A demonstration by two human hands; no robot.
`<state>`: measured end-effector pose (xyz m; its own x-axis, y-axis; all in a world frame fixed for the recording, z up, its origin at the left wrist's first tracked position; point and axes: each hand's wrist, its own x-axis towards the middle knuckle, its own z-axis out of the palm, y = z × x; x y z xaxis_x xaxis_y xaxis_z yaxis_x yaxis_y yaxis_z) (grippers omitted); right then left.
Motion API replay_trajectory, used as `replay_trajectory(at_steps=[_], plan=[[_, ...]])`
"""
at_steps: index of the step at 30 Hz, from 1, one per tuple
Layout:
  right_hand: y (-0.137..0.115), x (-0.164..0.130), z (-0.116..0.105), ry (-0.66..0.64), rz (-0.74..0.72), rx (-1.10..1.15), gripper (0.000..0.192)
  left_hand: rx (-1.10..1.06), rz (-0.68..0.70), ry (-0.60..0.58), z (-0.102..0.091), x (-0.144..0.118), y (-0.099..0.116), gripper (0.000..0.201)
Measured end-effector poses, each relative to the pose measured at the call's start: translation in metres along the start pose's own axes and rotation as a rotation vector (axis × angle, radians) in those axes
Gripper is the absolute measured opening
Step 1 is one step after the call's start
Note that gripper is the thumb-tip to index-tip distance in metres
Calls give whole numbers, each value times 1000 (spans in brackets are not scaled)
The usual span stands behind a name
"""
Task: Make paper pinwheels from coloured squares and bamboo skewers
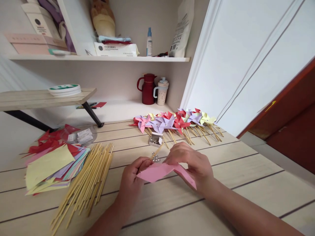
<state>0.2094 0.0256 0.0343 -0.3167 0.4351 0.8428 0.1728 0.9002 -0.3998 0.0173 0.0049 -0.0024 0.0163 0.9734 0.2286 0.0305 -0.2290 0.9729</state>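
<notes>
Both hands, left hand [133, 175] and right hand [190, 162], pinch 1 pink paper [162, 171] above the table [246, 170]. Bamboo sticks [87, 182] lie at 9 o'clock, finished pinwheels [172, 121] at 12

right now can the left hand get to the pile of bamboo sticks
Probably yes: the sticks lie just left of the left hand with bare table between, but its grip is on the pink paper.

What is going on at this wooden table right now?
A person's left hand and right hand hold a folded pink paper sheet above the pale wooden table. A wooden stick and small metal pins lie just behind it. Finished coloured paper pinwheels lie farther back; bamboo sticks and stacked coloured paper lie left.
</notes>
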Motion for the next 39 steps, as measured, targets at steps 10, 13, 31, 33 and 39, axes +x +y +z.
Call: replay_trajectory(at_steps=[10,13,31,33,39], plan=[[-2,6,-5,46,-32,-15,18,46,65,-63,-1,-10,-8,24],[-3,6,-5,61,-35,-13,17,69,96,-73,-2,-10,-9,29],[-4,7,-6,53,-38,-1,17,103,205,-73,-1,-16,-8,26],[-4,7,-6,53,-44,1,18,128,221,-64,-1,-16,-8,25],[-4,7,-7,22,-41,23,20,270,370,-38,-3,-16,-7,23]])
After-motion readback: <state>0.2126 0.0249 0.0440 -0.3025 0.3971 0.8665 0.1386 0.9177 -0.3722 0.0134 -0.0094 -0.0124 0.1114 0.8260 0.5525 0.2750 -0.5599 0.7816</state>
